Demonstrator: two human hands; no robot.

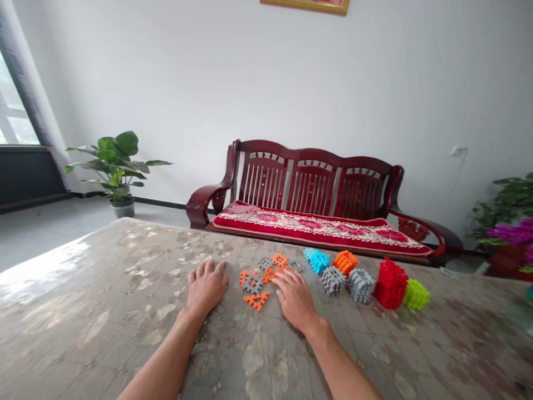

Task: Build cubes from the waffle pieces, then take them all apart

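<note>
Pieces (253,285) of toothed plastic lie beside the unclenched right hand (296,299), left hand (206,288) loosely outspread.

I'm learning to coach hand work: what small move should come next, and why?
Probably the right hand should pinch the orange piece nearest its fingers: that piece lies loose within easy reach, while the left hand rests on the table, away from the pieces.

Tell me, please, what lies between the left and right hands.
The head view shows orange interlocking pieces and gray interlocking pieces between the left hand and right hand.
</note>
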